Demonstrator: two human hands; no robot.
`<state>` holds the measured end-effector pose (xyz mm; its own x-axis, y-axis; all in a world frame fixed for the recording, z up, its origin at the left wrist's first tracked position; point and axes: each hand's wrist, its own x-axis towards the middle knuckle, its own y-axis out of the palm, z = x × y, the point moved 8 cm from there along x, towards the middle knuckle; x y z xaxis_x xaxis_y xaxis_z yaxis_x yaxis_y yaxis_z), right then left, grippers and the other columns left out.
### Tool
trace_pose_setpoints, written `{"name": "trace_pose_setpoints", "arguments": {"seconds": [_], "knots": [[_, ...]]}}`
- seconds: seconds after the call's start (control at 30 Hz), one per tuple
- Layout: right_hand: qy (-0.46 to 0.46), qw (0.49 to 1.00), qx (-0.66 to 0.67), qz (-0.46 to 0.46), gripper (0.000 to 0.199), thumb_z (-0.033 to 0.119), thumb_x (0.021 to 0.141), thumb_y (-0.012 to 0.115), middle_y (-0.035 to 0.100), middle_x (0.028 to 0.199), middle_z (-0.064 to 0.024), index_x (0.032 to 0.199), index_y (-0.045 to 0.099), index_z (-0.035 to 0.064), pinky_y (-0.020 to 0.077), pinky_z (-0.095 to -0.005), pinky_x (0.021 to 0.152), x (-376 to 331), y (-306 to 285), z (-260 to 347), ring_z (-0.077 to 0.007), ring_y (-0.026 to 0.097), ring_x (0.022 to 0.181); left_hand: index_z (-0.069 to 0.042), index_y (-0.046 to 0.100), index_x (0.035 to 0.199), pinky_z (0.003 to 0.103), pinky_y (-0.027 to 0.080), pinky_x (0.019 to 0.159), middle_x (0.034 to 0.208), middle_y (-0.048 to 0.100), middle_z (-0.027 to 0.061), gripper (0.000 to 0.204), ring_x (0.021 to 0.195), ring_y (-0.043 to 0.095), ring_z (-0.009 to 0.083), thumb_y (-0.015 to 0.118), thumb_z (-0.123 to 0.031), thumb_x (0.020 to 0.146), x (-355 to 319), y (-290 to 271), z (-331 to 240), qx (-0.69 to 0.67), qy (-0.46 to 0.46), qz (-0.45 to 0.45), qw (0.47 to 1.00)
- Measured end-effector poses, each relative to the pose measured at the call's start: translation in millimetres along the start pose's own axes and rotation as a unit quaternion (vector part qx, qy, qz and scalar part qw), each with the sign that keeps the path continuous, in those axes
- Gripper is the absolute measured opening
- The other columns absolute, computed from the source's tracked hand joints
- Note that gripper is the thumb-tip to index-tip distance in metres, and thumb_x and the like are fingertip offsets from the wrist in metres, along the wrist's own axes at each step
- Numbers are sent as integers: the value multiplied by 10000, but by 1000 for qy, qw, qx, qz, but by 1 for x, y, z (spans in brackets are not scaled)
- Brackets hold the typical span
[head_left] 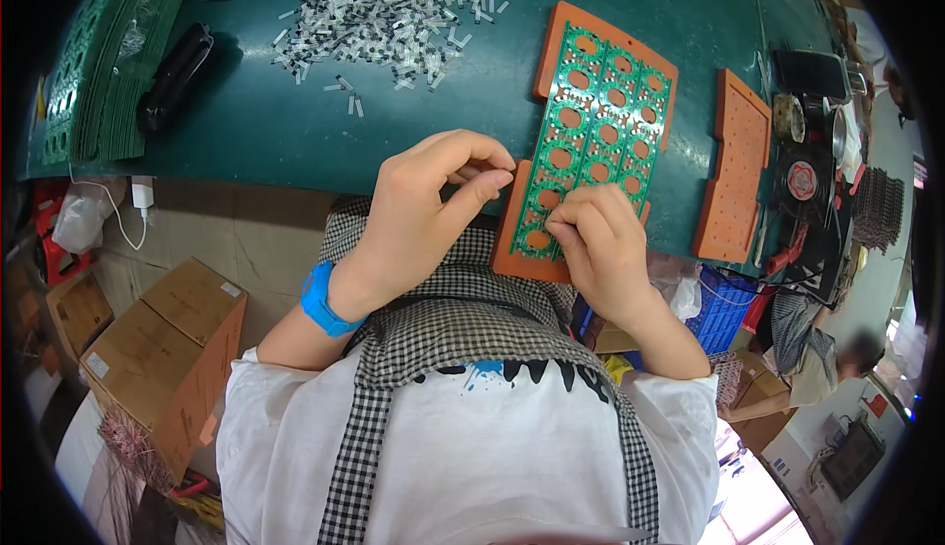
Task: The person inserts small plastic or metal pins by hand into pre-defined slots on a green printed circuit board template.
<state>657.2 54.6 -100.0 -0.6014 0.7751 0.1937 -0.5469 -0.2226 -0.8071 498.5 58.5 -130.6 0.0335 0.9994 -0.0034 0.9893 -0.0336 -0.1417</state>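
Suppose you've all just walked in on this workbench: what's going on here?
A person in a checked apron works at a green circuit-board panel lying on an orange fixture. The right hand has its fingertips at the panel's near end; the left hand is by the fixture's left edge, thumb and forefinger close together. Whether either holds anything is unclear. Beyond lies a pile of small clear-and-black parts.

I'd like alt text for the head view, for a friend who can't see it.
A right hand bends over the near end of a green circuit panel with round holes, lying on an orange tray; the left hand is beside the tray's left edge. Farther back on the green table lies a pile of small parts.
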Motion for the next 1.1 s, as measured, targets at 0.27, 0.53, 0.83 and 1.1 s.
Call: {"name": "trace_pose_setpoints", "arguments": {"seconds": [0.27,0.53,0.83,1.1], "knots": [[-72,996,-52,0,185,77,699,734,576,849,-58,851,634,43,467,-339,613,-6,-2,6,-230,584,775,48,611,966,250,530,746,912,654,91,107,803,650,140,625,43,860,0,6,7,-188,-47,36,980],[-173,973,-122,-88,338,159,640,766,594,872,-37,951,697,48,461,-291,571,-11,-20,29,-195,584,723,53,542,1210,228,525,722,848,694,75,334,829,655,102,586,28,880,-9,36,7,-314,-159,115,929],[-37,996,43,-69,182,11,718,718,602,864,-77,891,671,41,467,-329,621,-12,-41,5,-235,589,743,-70,650,1058,301,486,651,832,650,64,276,737,609,169,710,-71,788,-5,-10,-13,102,0,-68,992],[46,998,34,10,170,-29,734,689,574,907,-86,872,607,27,451,-363,733,-26,-27,-26,-279,551,850,-83,624,890,371,370,790,892,565,41,172,834,523,232,727,-176,789,2,-77,-2,468,74,-223,852]]}}
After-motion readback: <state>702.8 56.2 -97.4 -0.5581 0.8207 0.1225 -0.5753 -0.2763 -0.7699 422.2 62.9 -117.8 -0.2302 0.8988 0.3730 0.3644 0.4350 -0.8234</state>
